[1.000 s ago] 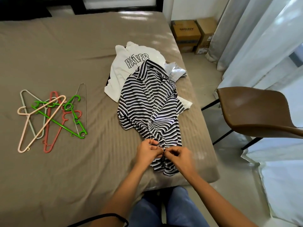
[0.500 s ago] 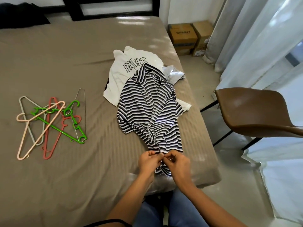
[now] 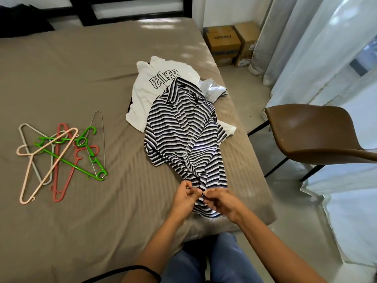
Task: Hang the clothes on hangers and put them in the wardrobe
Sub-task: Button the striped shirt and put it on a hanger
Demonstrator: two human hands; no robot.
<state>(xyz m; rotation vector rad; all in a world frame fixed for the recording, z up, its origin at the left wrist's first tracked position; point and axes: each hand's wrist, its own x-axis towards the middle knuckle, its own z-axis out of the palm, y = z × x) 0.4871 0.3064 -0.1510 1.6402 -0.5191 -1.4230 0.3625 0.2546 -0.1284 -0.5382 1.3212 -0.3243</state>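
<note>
With left hand (image 3: 183, 198) and right hand (image 3: 222, 202) close together, pinched the near hem of the striped shirt (image 3: 183, 137), probably working a button. Had it spread on the bed (image 3: 81, 68), right side, partly over a white shirt (image 3: 142, 99), for flat support. Had the hangers (image 3: 59, 154) heaped at left, untouched, ready for later.

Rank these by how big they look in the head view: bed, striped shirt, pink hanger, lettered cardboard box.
1. bed
2. striped shirt
3. pink hanger and cardboard box: not ranked. The hanger spans further but is thin, and the box sits farther from the camera.
</note>
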